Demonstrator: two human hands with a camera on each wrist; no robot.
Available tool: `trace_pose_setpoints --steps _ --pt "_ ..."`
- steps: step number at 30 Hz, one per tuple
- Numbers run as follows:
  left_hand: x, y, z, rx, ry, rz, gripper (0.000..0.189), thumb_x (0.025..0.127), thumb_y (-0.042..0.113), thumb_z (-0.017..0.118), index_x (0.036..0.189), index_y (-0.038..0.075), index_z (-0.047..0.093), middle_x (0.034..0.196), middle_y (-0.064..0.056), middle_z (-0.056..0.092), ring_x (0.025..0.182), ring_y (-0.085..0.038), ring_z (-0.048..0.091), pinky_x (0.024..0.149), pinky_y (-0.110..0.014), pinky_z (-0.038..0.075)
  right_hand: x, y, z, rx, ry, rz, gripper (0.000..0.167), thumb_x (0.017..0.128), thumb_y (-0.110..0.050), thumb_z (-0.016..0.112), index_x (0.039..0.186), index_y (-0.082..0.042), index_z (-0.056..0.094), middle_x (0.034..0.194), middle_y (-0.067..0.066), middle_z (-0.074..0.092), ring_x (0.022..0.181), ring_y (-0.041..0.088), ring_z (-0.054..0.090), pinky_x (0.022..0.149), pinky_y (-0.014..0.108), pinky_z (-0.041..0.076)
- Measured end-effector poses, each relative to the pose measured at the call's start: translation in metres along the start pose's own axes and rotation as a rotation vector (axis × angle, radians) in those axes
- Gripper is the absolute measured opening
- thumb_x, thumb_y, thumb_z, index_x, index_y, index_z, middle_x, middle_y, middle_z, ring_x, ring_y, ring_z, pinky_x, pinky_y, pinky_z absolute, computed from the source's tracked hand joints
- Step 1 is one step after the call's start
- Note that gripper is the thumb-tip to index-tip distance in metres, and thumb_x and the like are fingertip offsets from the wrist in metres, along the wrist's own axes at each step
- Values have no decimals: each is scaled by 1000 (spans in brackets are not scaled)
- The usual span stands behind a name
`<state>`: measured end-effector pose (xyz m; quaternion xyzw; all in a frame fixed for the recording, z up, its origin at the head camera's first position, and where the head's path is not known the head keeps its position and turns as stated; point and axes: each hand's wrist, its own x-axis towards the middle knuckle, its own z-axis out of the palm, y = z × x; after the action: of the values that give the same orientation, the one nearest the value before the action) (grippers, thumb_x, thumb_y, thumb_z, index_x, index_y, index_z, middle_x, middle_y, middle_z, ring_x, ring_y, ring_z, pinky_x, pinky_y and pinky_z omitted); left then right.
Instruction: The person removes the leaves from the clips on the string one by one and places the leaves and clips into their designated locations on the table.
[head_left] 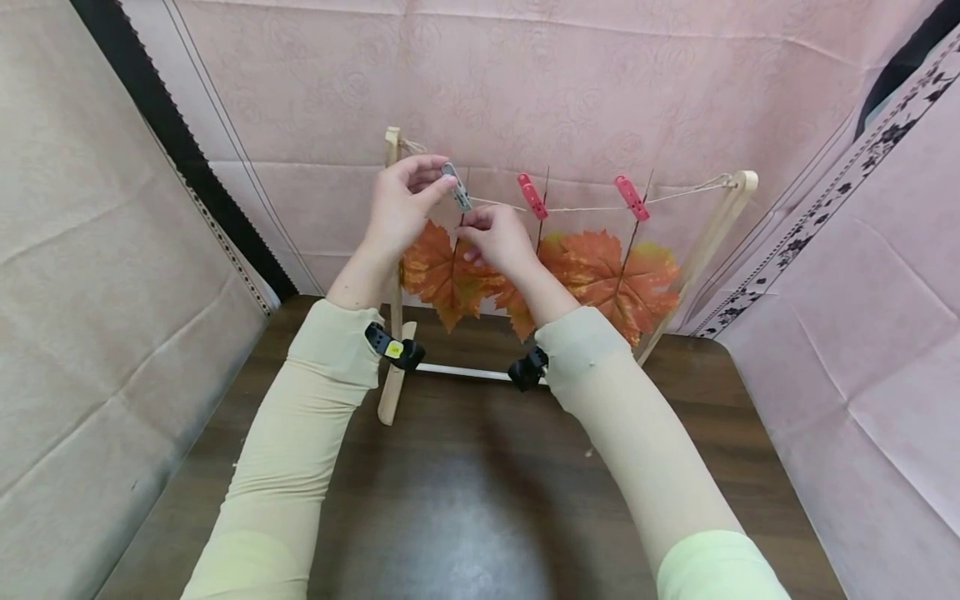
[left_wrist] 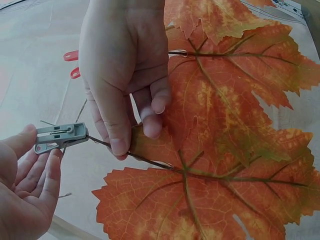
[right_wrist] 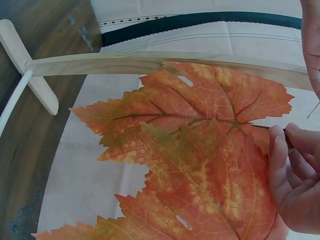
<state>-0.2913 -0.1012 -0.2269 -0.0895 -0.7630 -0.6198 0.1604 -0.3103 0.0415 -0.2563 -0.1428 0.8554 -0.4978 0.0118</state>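
Observation:
Between thumb and fingers my left hand (head_left: 401, 200) pinches a grey clothespin (head_left: 457, 187) at the string, near the left post. In the left wrist view the clothespin (left_wrist: 61, 137) sits at the stem's upper end. Just below it, my right hand (head_left: 498, 240) pinches the dark stem of the leftmost orange leaf (head_left: 446, 271). The right wrist view shows that leaf (right_wrist: 200, 107) spread out beside the right hand (right_wrist: 300, 180). Two more orange leaves hang from the string by a red clothespin (head_left: 532, 197) and another red clothespin (head_left: 632, 198).
A wooden frame with a left post (head_left: 393, 150) and a right post (head_left: 705, 250) carries the string (head_left: 585, 209). A white rod (head_left: 465, 372) joins its feet above the dark wooden table (head_left: 465, 500). Pink cloth (head_left: 525, 92) hangs behind and at the sides.

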Motion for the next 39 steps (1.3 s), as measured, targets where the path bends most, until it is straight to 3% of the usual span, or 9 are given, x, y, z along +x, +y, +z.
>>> trace_pose_setpoints --steps 12,21,29,35,39 --pt "-1 -4 -3 -40 34 46 27 85 13 67 108 -1 64 92 -1 66 86 -8 61 85 -22 50 -4 2 -3 -50 -7 -4 16 90 -16 62 95 -2 66 93 14 69 64 17 65 62 26 57" --pt "-2 -2 -5 -287 93 72 15 82 3 69 95 -2 66 80 5 65 78 -7 62 79 -20 53 -4 9 -3 -98 -19 17 18 90 -18 63 97 -3 67 92 13 70 72 22 67 67 26 57" --pt "-7 1 -7 -382 130 148 10 80 -2 69 89 1 66 78 6 66 74 -7 62 76 -19 54 -5 13 -1 -144 2 15 14 89 -18 64 94 -5 68 90 11 70 74 23 68 65 24 56" --pt "-12 2 -9 -387 98 157 10 81 -4 68 89 2 66 78 8 67 75 -6 62 78 -19 53 -6 19 3 -197 -6 -21 13 89 -18 63 91 -6 68 87 10 68 73 23 64 66 24 55" --pt "-16 -3 -11 -314 71 170 12 83 -2 67 94 2 64 77 14 66 76 -3 62 79 -18 53 -8 23 6 -260 -16 -62 13 90 -18 63 87 -6 68 83 9 68 68 18 59 63 24 51"
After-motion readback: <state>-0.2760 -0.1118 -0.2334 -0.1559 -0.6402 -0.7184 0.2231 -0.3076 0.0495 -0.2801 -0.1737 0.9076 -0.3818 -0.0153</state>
